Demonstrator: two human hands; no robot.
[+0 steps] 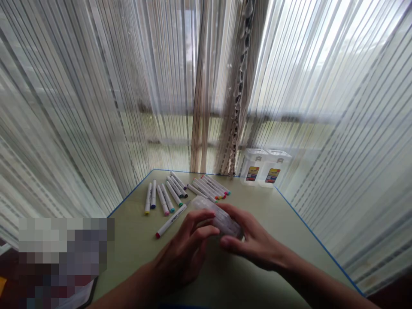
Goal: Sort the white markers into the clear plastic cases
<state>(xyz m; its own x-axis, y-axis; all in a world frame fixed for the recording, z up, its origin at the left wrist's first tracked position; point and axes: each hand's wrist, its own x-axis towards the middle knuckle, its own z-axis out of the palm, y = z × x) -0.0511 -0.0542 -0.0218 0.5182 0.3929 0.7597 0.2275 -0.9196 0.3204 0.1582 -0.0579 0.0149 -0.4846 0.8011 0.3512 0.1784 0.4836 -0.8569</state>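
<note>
A clear plastic marker case (216, 216) lies slanted on the pale green table (289, 240). My right hand (254, 240) wraps its fingers and thumb round the case's near end. My left hand (186, 253) is beside it, fingers bent, fingertips touching the side of the case. Just left of my hands a white marker with a red cap (171, 221) lies alone on the table. Behind it several white markers with coloured caps (167, 195) lie in rows, with another group (210, 187) further right.
Two clear plastic boxes with red and yellow labels (264, 168) stand at the back right corner. Sheer striped curtains (96, 107) hang close round the table's blue-edged sides. A blurred patch (64, 253) covers the lower left.
</note>
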